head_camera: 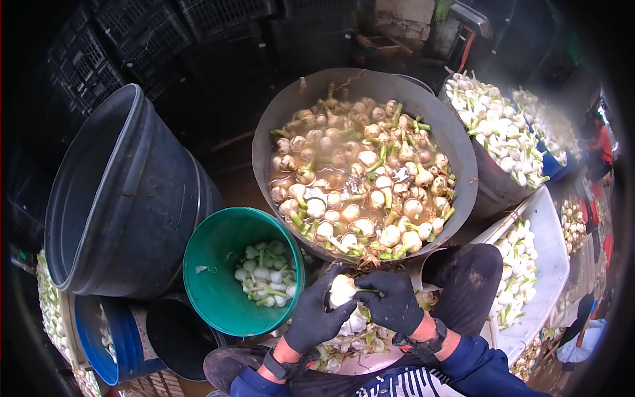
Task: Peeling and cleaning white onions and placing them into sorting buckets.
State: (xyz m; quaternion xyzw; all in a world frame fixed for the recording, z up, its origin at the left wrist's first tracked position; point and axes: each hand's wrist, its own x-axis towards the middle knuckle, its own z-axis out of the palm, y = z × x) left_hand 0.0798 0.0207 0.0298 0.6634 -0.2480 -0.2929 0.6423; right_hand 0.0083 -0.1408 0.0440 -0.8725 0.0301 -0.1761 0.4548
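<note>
My left hand (317,312), in a black glove, grips a white garlic bulb (342,290) between thumb and fingers. Its short green stem points to the right. My right hand (394,301), gloved the same way, pinches at that stem; whether a small blade is hidden in its fingers cannot be made out. Beneath both hands, loose garlic skins and peelings (342,347) are heaped between my legs. Just beyond my fingers stands a wide grey tub (454,144), where unpeeled garlic bulbs (367,188) with cut green stems float in murky brown water.
A green bucket (213,278) partly filled with clean white garlic tilts at my left. Behind it leans a large dark barrel (163,198). On the right are a heaped drum of garlic (501,129) and a white plastic tray (548,248). Black crates (144,34) line the back.
</note>
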